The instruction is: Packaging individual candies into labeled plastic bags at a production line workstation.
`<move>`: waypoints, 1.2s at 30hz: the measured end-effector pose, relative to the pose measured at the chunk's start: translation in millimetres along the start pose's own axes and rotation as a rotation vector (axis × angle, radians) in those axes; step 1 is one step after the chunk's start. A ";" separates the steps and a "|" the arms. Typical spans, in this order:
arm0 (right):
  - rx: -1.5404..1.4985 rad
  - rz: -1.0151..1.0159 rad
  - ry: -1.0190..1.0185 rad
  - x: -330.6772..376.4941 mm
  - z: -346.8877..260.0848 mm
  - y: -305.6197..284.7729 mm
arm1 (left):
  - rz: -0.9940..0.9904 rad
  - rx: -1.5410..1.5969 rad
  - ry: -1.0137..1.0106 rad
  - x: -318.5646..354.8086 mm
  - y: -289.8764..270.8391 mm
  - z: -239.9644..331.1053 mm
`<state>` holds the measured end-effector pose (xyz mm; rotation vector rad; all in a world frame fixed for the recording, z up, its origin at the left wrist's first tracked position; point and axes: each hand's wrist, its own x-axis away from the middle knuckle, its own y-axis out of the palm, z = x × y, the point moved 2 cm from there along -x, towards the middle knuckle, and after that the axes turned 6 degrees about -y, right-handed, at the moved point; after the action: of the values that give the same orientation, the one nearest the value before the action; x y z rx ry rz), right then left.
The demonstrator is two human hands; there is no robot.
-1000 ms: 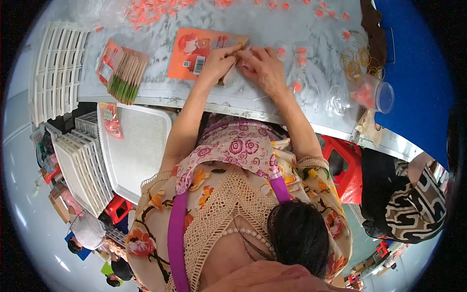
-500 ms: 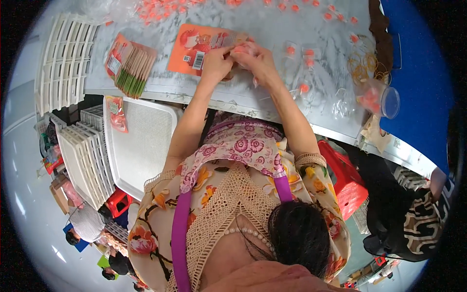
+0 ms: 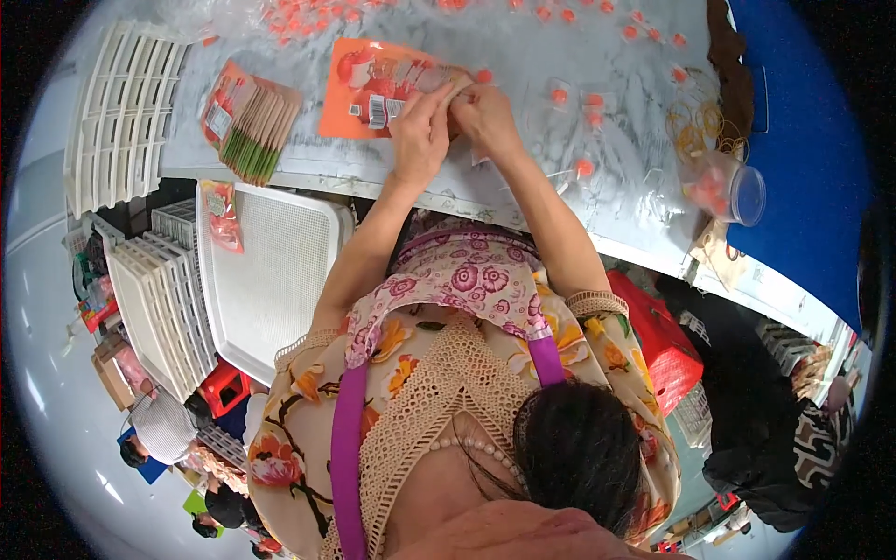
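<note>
Pouch, flat, orange and printed (image 3: pixel 359 70), is being supported on the grey marbled table (image 3: pixel 527 51), its right end being pinched by the left hand (image 3: pixel 423 135), whose fingers are now being straightened. The right hand (image 3: pixel 485 114) is being curled there, its grasp being hidden; the edge is seemingly being steadied for fingerwork.

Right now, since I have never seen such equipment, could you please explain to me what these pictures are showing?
There is no machine arm here. A camera worn on a person's head looks down, and its very wide lens bends straight edges. The person's bare left hand and right hand meet at the right end of an orange package; the fingers hide exactly what each one grips. Also on the table are a fan of packets to the left, and small wrapped red pieces and rubber bands to the right.
</note>
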<state>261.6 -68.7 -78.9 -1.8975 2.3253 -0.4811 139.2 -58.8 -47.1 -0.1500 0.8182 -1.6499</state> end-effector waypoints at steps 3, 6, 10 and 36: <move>-0.569 0.001 0.261 -5.8 12.9 10.6 | 0.067 0.043 0.055 3.6 2.6 6.6; -1.262 0.047 0.460 -4.0 2.1 21.2 | 0.036 0.015 0.050 4.2 3.9 7.6; -1.488 0.149 0.340 7.5 -14.4 29.5 | 0.047 0.057 0.046 3.7 2.3 7.9; -1.491 0.112 0.294 13.6 -48.8 30.0 | 0.191 0.664 -0.578 -9.8 -0.9 2.4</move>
<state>217.1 -68.0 -40.3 -2.0063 3.2877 1.5139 142.3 -50.9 -41.5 -0.0688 -0.1601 -1.5006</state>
